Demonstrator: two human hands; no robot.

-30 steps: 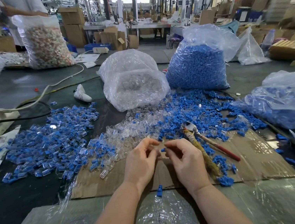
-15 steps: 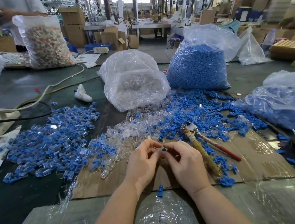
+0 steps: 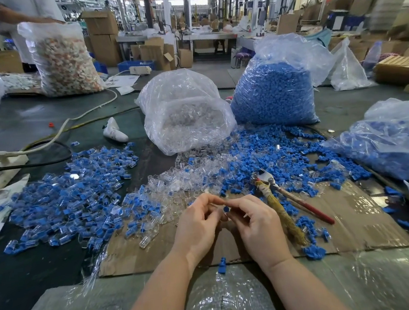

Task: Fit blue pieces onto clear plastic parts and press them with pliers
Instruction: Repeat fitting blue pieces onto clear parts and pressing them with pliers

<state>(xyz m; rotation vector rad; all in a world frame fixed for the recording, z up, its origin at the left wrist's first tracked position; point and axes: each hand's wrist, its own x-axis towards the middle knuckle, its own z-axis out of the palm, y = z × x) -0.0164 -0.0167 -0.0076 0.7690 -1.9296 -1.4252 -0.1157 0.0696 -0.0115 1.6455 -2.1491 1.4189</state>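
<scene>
My left hand (image 3: pixel 198 225) and my right hand (image 3: pixel 254 221) meet above a cardboard sheet (image 3: pixel 359 224). Between their fingertips sits a small blue piece (image 3: pixel 226 208), pinched by my right hand. My left hand pinches a clear plastic part, which the fingers mostly hide. Pliers (image 3: pixel 278 198) with a wrapped handle and a red handle lie just right of my right hand. Loose clear parts (image 3: pixel 176 181) and loose blue pieces (image 3: pixel 262 158) spread out beyond my hands. Assembled blue-and-clear parts (image 3: pixel 75 195) are heaped on the left.
A bag of clear parts (image 3: pixel 183 114) and a bag of blue pieces (image 3: pixel 273 93) stand behind the piles. Another bag with blue parts (image 3: pixel 397 138) lies at right. Cables and a white bottle (image 3: pixel 114 132) lie at left. One blue piece (image 3: pixel 221 265) sits at the cardboard's near edge.
My hands have come together, and the blue piece now sits between the fingertips. The pliers and the piles have not moved.
</scene>
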